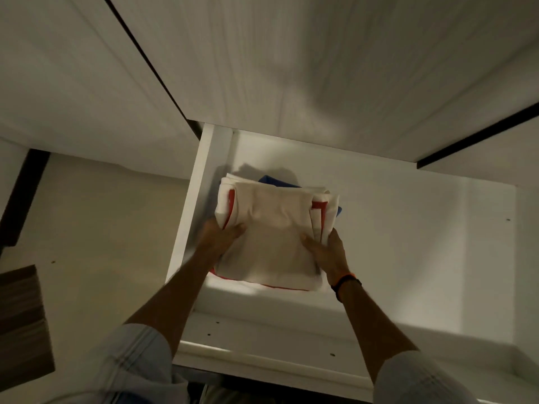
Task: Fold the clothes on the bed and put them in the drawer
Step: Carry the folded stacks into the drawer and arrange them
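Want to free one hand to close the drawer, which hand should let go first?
Probably the right hand: it's toward the drawer's open middle, while the left hand is boxed between the folded white garment and side wall.

A folded white garment with orange trim (274, 225) lies flat in the open white drawer's (408, 228) left side.

Dim light falls on white wardrobe doors (262, 68) with dark gaps between them. Left lies a beige floor (102, 228) and a brown striped panel (20, 322).

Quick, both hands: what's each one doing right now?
Left hand: grips the folded white garment by its left edge.
Right hand: grips its right edge.
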### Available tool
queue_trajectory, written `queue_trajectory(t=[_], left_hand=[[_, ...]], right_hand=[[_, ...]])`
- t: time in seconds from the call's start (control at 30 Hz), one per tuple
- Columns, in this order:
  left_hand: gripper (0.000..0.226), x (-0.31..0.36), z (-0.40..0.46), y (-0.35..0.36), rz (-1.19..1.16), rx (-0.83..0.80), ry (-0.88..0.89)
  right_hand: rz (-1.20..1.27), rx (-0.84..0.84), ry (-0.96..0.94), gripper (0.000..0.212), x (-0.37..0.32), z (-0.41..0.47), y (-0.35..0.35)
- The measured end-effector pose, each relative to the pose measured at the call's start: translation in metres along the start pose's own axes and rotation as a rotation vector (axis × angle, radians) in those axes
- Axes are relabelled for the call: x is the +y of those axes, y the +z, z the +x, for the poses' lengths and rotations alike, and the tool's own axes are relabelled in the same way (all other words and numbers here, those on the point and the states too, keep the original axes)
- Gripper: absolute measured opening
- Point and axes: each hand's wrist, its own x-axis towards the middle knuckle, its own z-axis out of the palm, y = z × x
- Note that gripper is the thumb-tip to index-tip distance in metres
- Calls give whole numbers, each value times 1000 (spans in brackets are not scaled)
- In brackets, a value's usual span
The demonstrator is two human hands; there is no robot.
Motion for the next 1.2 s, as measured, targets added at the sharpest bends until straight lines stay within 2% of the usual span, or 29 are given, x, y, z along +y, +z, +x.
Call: queue_trajectory(t=[0.13, 0.3, 0.53, 0.63, 0.73, 0.77, 0.83, 1.0, 1.03, 1.07, 1.13, 1.17, 1.2], left_hand=[[52, 1, 16, 2, 143, 59, 1], [66, -1, 25, 0, 248, -4, -45], [77, 3, 21, -3, 286, -36, -41], [73, 4, 13, -3, 289, -15, -30], [71, 1, 1, -3, 240, -21, -27], [75, -2, -18, 3, 214, 1, 1], [86, -20, 3, 5, 228, 7, 7], [71, -11, -74, 35, 137, 54, 8], [71, -6, -79, 38, 132, 58, 1], [71, -18, -121, 52, 55, 127, -11], [78, -23, -122, 58, 39, 113, -11], [79, -41, -162, 79, -26, 202, -19], [77, -41, -161, 79, -12, 192, -14]], right_hand=[[-70, 16, 46, 53, -11, 4, 9], [-302, -33, 88, 65, -11, 7, 11], [-368, -49, 96, 66, -13, -3, 3], [-352, -47, 88, 67, -14, -8, 1], [-353, -58, 57, 65, -16, -17, -5], [-377, -73, 10, 66, -18, -30, -20], [-378, -71, 16, 65, -15, -25, -15], [-435, -151, -143, 57, -16, -43, -50], [-440, -148, -137, 55, -12, -38, -52], [-467, -221, -217, 52, -7, -56, -71], [-471, -211, -231, 48, 1, -48, -73], [-513, -288, -308, 47, 6, -62, -96], [-507, -311, -324, 45, 8, -59, -97]])
